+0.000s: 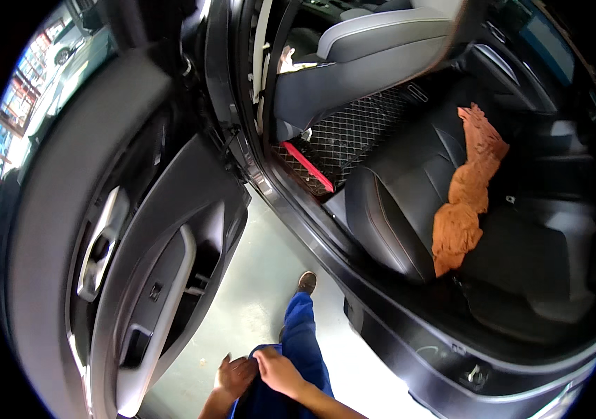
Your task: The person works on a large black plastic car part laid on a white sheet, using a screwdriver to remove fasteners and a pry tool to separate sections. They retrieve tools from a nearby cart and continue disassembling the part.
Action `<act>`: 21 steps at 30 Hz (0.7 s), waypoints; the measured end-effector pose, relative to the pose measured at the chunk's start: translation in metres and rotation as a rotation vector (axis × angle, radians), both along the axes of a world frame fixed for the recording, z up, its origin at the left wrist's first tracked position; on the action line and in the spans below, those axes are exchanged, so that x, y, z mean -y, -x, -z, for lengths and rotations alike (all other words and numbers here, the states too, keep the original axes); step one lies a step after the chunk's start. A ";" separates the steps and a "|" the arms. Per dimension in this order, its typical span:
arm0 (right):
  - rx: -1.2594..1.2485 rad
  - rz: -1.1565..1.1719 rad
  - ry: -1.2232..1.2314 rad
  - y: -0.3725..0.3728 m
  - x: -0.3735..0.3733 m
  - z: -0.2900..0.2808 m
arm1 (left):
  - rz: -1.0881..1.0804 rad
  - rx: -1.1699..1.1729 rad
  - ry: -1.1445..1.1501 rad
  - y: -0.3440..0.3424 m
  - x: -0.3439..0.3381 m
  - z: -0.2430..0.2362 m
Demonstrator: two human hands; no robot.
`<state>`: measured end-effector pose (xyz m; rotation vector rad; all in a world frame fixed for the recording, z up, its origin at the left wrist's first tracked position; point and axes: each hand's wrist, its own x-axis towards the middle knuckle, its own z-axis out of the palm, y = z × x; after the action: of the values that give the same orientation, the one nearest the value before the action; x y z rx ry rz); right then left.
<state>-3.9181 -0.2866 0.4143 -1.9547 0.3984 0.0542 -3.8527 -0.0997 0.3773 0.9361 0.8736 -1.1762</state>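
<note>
At the far left, the open car door (pixel 39 209) runs past the edge of the round view, and the scene beyond it is too bright and small to make out well, though part of a white vehicle (pixel 62 50) shows. The door's storage pocket (pixel 186 307) lies in shadow, so its inside cannot be read. Further right, the front seat (pixel 382 73) is cut off by the top edge. A pale object (pixel 287 60) beside it is too unclear to name. The seat hides part of the quilted floor mat (pixel 357 129), where a red strip (pixel 308 167) lies near the door sill. On the black back seat (pixel 406 181), a crumpled orange cloth (pixel 469 185) stretches lengthwise, its folds covering much of its own surface. The far right of the cabin sinks into darkness.

Below, on the pale floor (pixel 242 300), one brown shoe (pixel 307 282) shows; the other foot is mostly behind the leg of the blue trousers (pixel 300 321). The left hand (pixel 235 377) is half curled, thumb raised, its fingertips near the right hand. The right hand (pixel 278 370) is bent inward, fingers folded. Both are in front of the blue trousers, close together; whether either one pinches anything cannot be told.
</note>
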 end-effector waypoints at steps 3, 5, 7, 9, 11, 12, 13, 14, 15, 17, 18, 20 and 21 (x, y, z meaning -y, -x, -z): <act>-0.018 -0.201 0.527 -0.049 0.046 0.034 | -0.087 -0.111 0.332 -0.051 0.134 0.033; 0.015 -0.203 0.687 -0.092 0.096 0.054 | -0.225 -0.094 0.482 -0.082 0.180 0.073; 0.067 -0.173 0.721 -0.128 0.142 0.080 | -0.215 0.042 0.467 -0.117 0.228 0.104; 0.081 -0.295 0.759 -0.164 0.190 0.103 | -0.183 0.140 0.425 -0.154 0.263 0.142; 0.176 -0.360 0.627 -0.196 0.236 0.128 | -0.228 0.135 0.315 -0.192 0.302 0.155; 0.062 -0.367 0.517 -0.218 0.261 0.128 | -0.225 0.145 0.311 -0.211 0.324 0.157; -0.048 -0.371 0.413 -0.244 0.289 0.128 | -0.221 0.162 0.310 -0.228 0.341 0.164; -0.057 -0.389 0.524 -0.269 0.316 0.152 | -0.246 0.216 0.246 -0.237 0.343 0.197; -0.113 -0.341 0.620 -0.297 0.350 0.174 | -0.187 0.252 0.359 -0.252 0.354 0.205; -0.424 -0.217 0.670 -0.357 0.420 0.205 | -0.080 0.424 0.370 -0.267 0.383 0.223; -0.367 -0.093 0.687 -0.374 0.455 0.229 | -0.117 0.373 0.406 -0.272 0.394 0.231; -0.560 -0.050 0.810 -0.397 0.501 0.263 | -0.076 0.347 0.351 -0.272 0.409 0.249; -0.582 -0.036 0.839 -0.396 0.516 0.277 | -0.049 0.331 0.321 -0.272 0.415 0.253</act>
<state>-3.5216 -0.8022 0.1368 -2.7630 0.8668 0.5667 -3.5804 -0.5146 0.1240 0.8090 0.4239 -1.0431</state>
